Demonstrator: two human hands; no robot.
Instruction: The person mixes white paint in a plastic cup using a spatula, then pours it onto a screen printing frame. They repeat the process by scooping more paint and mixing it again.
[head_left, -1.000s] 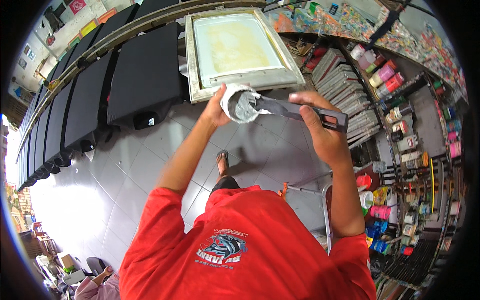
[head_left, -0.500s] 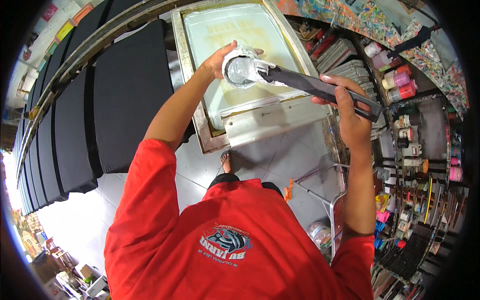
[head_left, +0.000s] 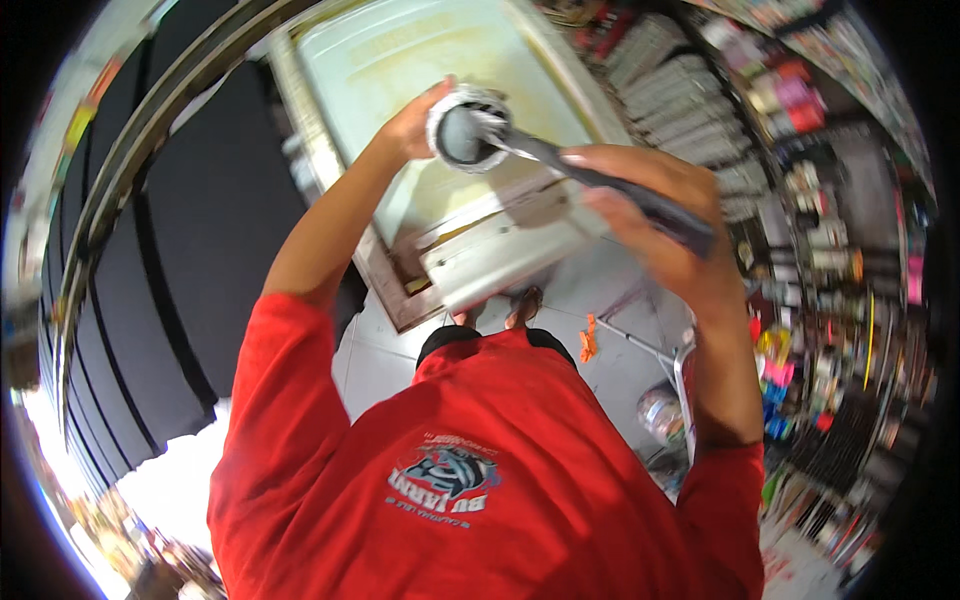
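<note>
My left hand (head_left: 408,130) is wrapped round the side of a round tub (head_left: 466,164) whose rim and walls are smeared with white ink. In my right hand (head_left: 678,174) is a long dark-handled spatula (head_left: 655,207), gripped between thumb and fingers. The spatula's white-coated end reaches into the tub's mouth. Motion blurs the right hand and the handle. Below the tub lies a screen-printing frame (head_left: 312,140) with pale mesh and a faint yellowish design. Across its near end rests a broad whitish bar (head_left: 505,262).
Black padded boards (head_left: 215,220) run along the left under a curved rail. On the right, shelves hold ink pots (head_left: 790,100) and stacked frames (head_left: 690,105). A folding metal stand (head_left: 640,343) and a clear plastic bottle (head_left: 662,415) are on the tiled floor.
The frame and boards have shifted left and tilted in view. My right hand and the spatula have swung left and down, the handle now steeper. My left hand still holds the tub.
</note>
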